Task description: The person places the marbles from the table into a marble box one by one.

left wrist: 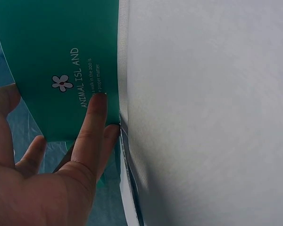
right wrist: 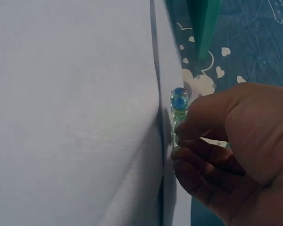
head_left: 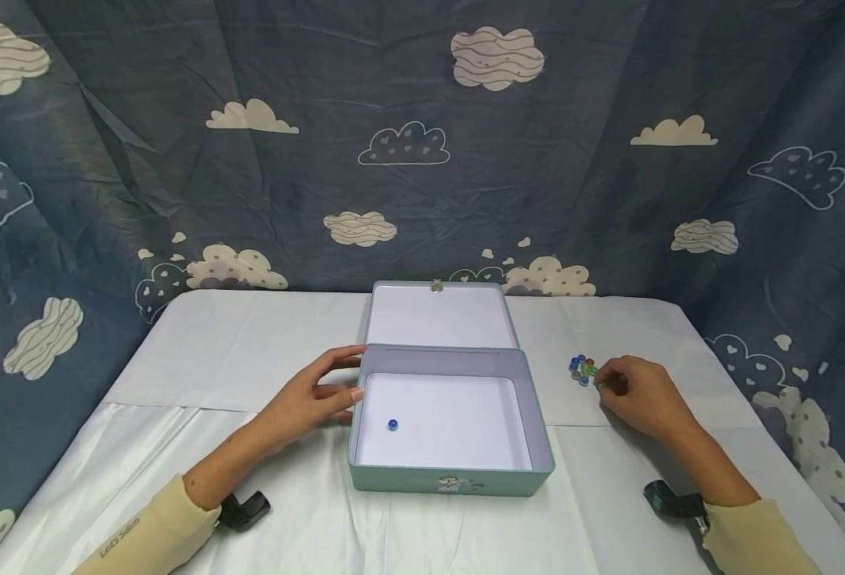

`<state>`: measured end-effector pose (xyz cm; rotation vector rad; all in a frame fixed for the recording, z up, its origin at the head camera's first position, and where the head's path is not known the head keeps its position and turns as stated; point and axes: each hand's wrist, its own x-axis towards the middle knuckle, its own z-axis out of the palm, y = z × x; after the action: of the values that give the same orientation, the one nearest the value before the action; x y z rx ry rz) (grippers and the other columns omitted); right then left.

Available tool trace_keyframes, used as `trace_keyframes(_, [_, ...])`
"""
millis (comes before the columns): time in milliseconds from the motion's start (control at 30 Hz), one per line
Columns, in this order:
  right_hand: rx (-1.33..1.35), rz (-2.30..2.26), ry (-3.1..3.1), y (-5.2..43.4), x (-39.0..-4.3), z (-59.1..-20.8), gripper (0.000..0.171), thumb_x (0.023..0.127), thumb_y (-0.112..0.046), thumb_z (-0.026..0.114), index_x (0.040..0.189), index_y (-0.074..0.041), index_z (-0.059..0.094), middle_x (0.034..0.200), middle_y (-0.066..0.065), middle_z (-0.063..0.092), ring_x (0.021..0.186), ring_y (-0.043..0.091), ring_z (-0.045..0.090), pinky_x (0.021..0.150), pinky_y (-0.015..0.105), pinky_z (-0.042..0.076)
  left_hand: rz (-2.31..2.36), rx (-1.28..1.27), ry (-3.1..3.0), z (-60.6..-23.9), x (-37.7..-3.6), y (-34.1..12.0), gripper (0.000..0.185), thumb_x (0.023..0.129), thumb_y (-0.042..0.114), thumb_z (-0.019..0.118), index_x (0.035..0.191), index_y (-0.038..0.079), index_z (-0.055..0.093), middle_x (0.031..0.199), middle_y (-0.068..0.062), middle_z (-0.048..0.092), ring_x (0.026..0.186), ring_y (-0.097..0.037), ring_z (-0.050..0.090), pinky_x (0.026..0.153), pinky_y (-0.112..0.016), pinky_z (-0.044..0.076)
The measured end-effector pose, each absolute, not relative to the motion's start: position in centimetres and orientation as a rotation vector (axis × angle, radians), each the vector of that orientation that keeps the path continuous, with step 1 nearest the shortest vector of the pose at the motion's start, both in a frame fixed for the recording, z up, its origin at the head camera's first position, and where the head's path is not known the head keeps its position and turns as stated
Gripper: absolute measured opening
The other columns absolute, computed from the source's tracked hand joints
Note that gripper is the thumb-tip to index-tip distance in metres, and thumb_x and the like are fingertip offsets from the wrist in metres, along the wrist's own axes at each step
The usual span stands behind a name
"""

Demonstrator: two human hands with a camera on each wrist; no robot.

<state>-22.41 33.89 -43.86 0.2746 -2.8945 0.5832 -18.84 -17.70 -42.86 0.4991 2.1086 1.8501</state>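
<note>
Right hand (head_left: 634, 391) is curled at the near edge of the marble pile (head_left: 582, 369), fingertips pinched together right at a green marble there. Can't quite tell if it's properly gripped or just touched; the right wrist view shows the bent fingers (right wrist: 198, 162) up against the marbles (right wrist: 178, 101) but the contact itself is hidden. That forearm comes in from the lower right and lies on the table (head_left: 250, 343).

Left hand (head_left: 315, 399) rests against the left wall of the tin (head_left: 451, 471), fingers straight and relaxed, thumb near the back corner. Nothing's actually gripped, it's just flat on the side.

Head view shows the tin open, lid (head_left: 440, 315) tipped back, and one blue marble (head_left: 392, 425) sitting inside near the front left. The pile is on the cloth to the tin's right, well apart from it.

Left wrist view gives what the head cam can't: the teal outer wall (left wrist: 47, 42) with a white flower and "ANIMAL ISLAND" printed on it, one finger (left wrist: 95, 122) lying across the text.
</note>
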Motion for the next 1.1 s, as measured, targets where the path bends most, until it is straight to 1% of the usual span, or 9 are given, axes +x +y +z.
trace_keyframes(200, [0.322,0.588,-2.855,33.3,-22.1,-43.0,0.016,0.078,-0.001,0.073,0.093,-0.006,0.071,0.082,0.004,0.063,0.072,0.02,0.054,0.057,0.029,0.048,1.854,0.5,2.103,-42.9,-18.9,-17.7,0.067,0.095,0.027,0.072,0.152,0.033,0.038,0.153,-0.008,0.036,0.129,-0.036,0.055,0.086,-0.045,0.06])
trace_keyframes(400, [0.399,0.608,-2.788,32.2,-21.5,-42.0,0.017,0.077,-0.001,0.073,0.092,-0.007,0.07,0.083,0.003,0.065,0.071,0.019,0.055,0.056,0.025,0.049,1.85,0.5,2.102,-42.9,-18.9,-17.8,0.066,0.095,0.027,0.071,0.152,0.034,0.038,0.153,-0.006,0.037,0.129,-0.034,0.054,0.087,-0.046,0.06])
trace_keyframes(567, [0.481,0.627,-2.728,30.9,-20.9,-41.1,0.016,0.077,-0.001,0.074,0.091,-0.009,0.071,0.08,-0.001,0.064,0.068,0.018,0.055,0.055,0.024,0.048,1.845,0.491,2.106,-42.9,-18.8,-17.8,0.067,0.095,0.028,0.071,0.152,0.034,0.038,0.153,-0.006,0.036,0.13,-0.035,0.054,0.088,-0.047,0.059])
trace_keyframes(833, [0.594,0.645,-2.637,29.2,-19.9,-39.9,0.021,0.076,-0.002,0.076,0.091,-0.016,0.069,0.082,-0.007,0.063,0.067,0.013,0.057,0.057,0.023,0.051,1.854,0.497,2.097,-42.9,-18.9,-17.7,0.066,0.095,0.027,0.072,0.151,0.036,0.038,0.153,-0.005,0.037,0.129,-0.034,0.054,0.087,-0.045,0.06])
trace_keyframes(933, [0.599,0.672,-2.627,28.7,-19.5,-39.7,0.023,0.077,-0.002,0.076,0.09,-0.018,0.067,0.081,-0.01,0.062,0.066,0.011,0.058,0.057,0.023,0.052,1.854,0.503,2.1,-43.0,-18.9,-17.7,0.066,0.095,0.026,0.072,0.151,0.035,0.038,0.153,-0.006,0.037,0.129,-0.034,0.054,0.087,-0.045,0.06])
trace_keyframes(1100, [0.58,0.726,-2.631,28.0,-19.0,-39.3,0.025,0.078,-0.003,0.078,0.093,-0.02,0.068,0.081,-0.011,0.063,0.067,0.01,0.058,0.059,0.019,0.052,1.854,0.498,2.102,-43.0,-18.9,-17.7,0.066,0.095,0.026,0.072,0.151,0.035,0.038,0.153,-0.006,0.037,0.129,-0.034,0.054,0.087,-0.045,0.06])
